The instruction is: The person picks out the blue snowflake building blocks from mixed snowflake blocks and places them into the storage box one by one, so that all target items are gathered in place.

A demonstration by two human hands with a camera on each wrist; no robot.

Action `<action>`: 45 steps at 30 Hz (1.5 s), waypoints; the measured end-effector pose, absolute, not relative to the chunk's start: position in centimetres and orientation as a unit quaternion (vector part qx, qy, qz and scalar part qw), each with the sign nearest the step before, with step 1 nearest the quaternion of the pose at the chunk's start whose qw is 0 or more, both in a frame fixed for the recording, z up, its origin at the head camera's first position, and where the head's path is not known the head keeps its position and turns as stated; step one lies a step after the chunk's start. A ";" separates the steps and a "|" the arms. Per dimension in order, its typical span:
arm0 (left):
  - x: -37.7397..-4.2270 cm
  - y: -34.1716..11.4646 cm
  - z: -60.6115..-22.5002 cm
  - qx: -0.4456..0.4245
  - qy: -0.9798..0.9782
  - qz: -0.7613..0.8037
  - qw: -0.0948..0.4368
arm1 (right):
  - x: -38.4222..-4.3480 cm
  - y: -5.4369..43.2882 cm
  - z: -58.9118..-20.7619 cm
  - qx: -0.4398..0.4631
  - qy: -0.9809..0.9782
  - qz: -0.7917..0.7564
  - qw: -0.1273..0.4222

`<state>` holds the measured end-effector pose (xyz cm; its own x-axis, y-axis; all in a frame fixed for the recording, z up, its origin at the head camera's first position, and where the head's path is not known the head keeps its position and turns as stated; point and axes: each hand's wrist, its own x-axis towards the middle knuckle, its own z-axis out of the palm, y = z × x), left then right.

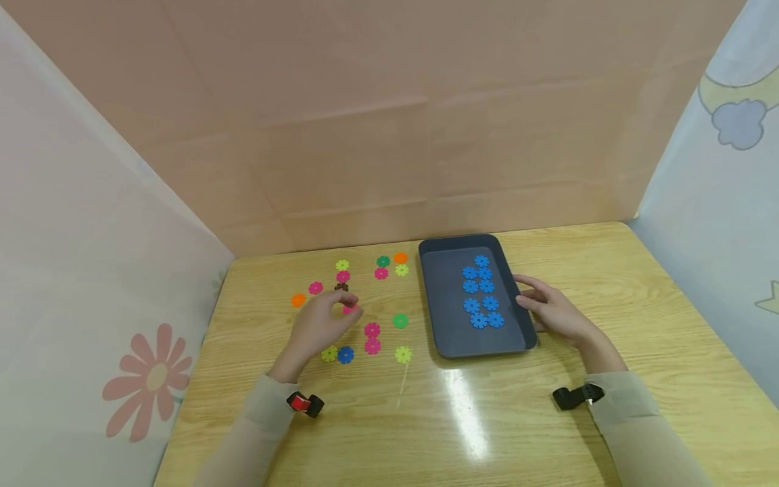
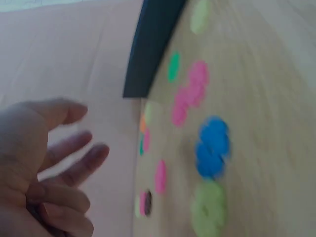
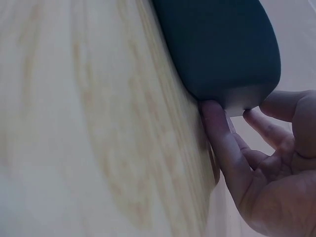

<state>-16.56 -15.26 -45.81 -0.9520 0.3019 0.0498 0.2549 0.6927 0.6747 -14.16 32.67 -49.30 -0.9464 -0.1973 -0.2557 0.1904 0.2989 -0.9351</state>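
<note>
My left hand (image 1: 321, 319) hovers over the left group of flower-shaped plastic discs, just above a pink disc (image 1: 349, 309) and a dark brown disc (image 1: 341, 287). In the left wrist view, its thumb and nearest fingers stand apart with nothing between them. At the right side of a dark grey tray (image 1: 450, 338), my right hand (image 1: 558, 311) touches the outer wall and rim with its fingertips. The right wrist view has the fingers (image 3: 224, 148) against the tray's end (image 3: 222, 54). Several blue discs (image 1: 479, 320) lie flat inside the tray.
Across the wooden table (image 1: 377, 419) left of the tray lie pink discs (image 1: 372, 330), green discs (image 1: 399, 320), yellow-green discs (image 1: 404, 354), orange discs (image 1: 298, 299) and a blue disc (image 1: 345, 355). A draped backdrop (image 1: 365, 162) stands behind the table.
</note>
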 end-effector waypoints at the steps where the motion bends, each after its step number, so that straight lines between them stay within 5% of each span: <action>1: -16.4 -15.7 -46.0 0.155 0.919 0.361 0.039 | -14.1 32.7 -49.3 -0.002 0.789 -0.592 0.163; 16: -13.7 -19.4 -48.6 0.187 0.931 0.298 0.097 | -14.1 32.7 -49.4 -0.004 0.789 -0.593 0.161; 45: -13.8 -20.4 -49.8 0.268 0.913 0.285 0.112 | -14.0 32.6 -49.3 -0.006 0.784 -0.600 0.158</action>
<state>-13.81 -20.36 -49.83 -0.8313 0.5534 -0.0513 0.4261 0.6939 0.5805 -14.04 32.56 -49.33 -0.9498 -0.1990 -0.2415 0.1809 0.2807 -0.9426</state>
